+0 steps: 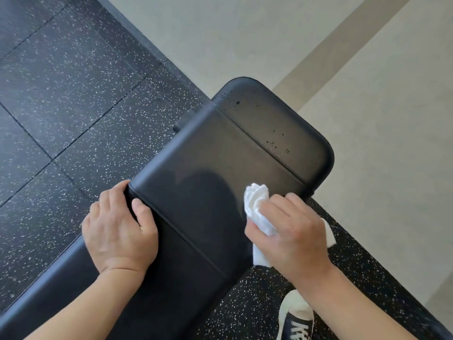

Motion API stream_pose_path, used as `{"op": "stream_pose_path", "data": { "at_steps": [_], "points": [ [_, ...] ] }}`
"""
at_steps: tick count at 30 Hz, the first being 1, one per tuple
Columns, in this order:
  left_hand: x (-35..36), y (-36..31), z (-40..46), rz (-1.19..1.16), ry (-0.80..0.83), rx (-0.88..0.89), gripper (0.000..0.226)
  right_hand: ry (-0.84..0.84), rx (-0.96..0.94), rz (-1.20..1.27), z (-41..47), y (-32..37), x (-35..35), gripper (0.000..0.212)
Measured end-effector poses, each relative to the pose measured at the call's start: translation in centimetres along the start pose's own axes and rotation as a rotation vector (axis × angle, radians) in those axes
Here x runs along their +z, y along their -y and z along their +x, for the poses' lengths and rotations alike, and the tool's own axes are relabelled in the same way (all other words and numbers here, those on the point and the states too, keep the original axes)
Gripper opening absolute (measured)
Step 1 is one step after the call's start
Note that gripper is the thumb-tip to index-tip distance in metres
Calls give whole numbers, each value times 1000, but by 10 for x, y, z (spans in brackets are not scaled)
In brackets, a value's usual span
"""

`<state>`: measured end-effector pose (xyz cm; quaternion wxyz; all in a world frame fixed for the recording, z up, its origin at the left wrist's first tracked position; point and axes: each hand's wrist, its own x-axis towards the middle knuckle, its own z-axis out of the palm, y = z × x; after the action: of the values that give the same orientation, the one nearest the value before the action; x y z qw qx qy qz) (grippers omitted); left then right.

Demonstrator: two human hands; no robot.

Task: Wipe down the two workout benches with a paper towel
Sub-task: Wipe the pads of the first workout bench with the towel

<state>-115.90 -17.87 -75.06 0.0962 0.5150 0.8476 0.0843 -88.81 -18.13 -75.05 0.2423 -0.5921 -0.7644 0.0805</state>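
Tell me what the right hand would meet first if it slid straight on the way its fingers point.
Likely the seam between the bench's pads, then the droplets on the end pad. The right hand holds the paper towel.

No text, label, brand, number or sign can be read anywhere in the head view. The black padded bench is seen to carry no printed mark on its upholstery, and the crumpled paper towel is plain white. White marks are seen on the side of the dark sneaker at the lower edge, but they are cut off by the frame and cannot be made out as letters.
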Motion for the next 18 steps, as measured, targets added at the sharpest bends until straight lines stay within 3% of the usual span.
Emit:
{"op": "stream_pose_path", "data": {
  "at_steps": [5, 11, 15, 18],
  "points": [
    [0, 3, 1, -3, 6, 2, 52, -20, -23, -68, 13, -4, 4, 31],
    [-3, 5, 2, -28, 16, 6, 50, -108, 46, -60, 104, 36, 48, 30],
    [-6, 7, 3, -43, 34, 8, 51, 10, 76, -82, 159, 58, 70, 28],
    [-6, 9, 4, -45, 55, 27, 51, 195, 116, -154, 194, 63, 82, 26]
  ]
}}
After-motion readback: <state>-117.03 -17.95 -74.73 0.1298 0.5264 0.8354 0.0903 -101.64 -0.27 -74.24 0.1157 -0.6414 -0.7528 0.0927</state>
